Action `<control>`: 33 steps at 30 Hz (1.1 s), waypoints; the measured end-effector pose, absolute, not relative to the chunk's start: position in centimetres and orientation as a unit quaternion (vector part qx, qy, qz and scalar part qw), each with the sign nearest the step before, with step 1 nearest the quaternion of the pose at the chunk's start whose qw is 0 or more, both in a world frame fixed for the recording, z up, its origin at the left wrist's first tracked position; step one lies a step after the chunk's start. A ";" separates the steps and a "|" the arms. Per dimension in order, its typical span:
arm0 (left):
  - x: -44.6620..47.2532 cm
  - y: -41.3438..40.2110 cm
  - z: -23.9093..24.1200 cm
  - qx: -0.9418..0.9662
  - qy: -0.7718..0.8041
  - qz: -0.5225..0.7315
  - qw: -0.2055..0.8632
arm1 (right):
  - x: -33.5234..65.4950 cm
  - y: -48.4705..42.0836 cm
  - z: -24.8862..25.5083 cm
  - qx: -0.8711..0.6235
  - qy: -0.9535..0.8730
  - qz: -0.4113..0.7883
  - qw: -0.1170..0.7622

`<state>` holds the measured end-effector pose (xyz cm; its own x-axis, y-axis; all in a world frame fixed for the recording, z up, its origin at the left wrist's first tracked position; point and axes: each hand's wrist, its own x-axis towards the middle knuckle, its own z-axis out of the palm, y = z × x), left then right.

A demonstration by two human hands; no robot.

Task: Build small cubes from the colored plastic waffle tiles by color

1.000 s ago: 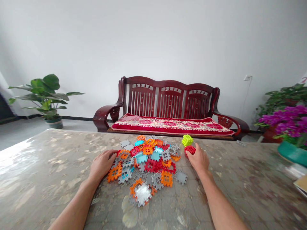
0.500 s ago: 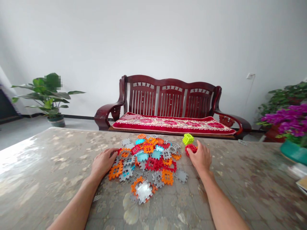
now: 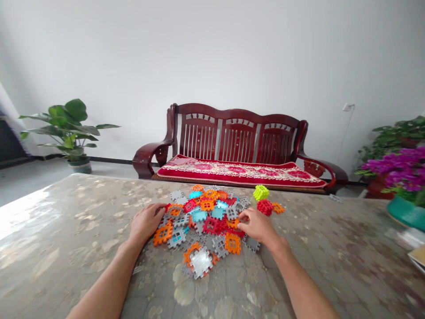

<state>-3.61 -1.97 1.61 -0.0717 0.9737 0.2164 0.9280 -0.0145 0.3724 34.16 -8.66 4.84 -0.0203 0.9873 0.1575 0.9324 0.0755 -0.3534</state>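
Observation:
A loose pile of flat interlocking plastic pieces (image 3: 210, 225) in orange, grey, red and light blue covers the middle of the table. At its left edge rests my left hand (image 3: 148, 220), fingers closed, with a bit of a red interlocking piece (image 3: 167, 207) showing at the fingertips. My right hand (image 3: 257, 225) reaches into the right side of the pile, its fingers curled beside an orange piece (image 3: 233, 223) and red ones; what they pinch is hidden. Just beyond it stand a red cube (image 3: 264, 208) built of such pieces and a yellow-green cube (image 3: 260, 192).
An orange piece (image 3: 278, 208) lies right of the red cube. On the table's (image 3: 332, 248) right side stands a teal pot (image 3: 407, 215) with purple flowers. A grey piece (image 3: 335, 198) lies near the far edge. Behind the table is a wooden bench (image 3: 237, 133).
My right hand has left the red cube and moved leftward into the pile. The orange piece beside that cube now shows. My left hand has stayed at the pile's edge.

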 end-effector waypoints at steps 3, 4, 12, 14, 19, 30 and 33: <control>-3.6 -2.0 1.6 0.679 0.699 0.219 0.053 | 34.1 -8.7 4.7 -0.692 -0.704 0.069 0.141; -3.6 -2.0 1.6 0.678 0.700 0.218 0.054 | 34.1 -8.7 4.5 -0.695 -0.704 0.064 0.130; -3.7 -1.9 1.4 0.680 0.700 0.213 0.052 | 33.0 -8.8 3.7 -0.726 -0.679 0.008 0.107; -3.7 -1.8 1.3 0.680 0.700 0.213 0.051 | 32.9 -8.8 3.8 -0.731 -0.675 0.002 0.102; -3.8 -1.8 1.3 0.680 0.701 0.210 0.052 | 32.9 -8.8 4.3 -0.730 -0.674 0.001 0.114; -3.6 -2.0 1.6 0.681 0.701 0.204 0.048 | 33.3 -8.7 3.7 -0.713 -0.693 0.031 0.103; -3.6 -2.0 1.6 0.681 0.703 0.199 0.053 | 33.3 -8.6 3.9 -0.715 -0.691 0.030 0.101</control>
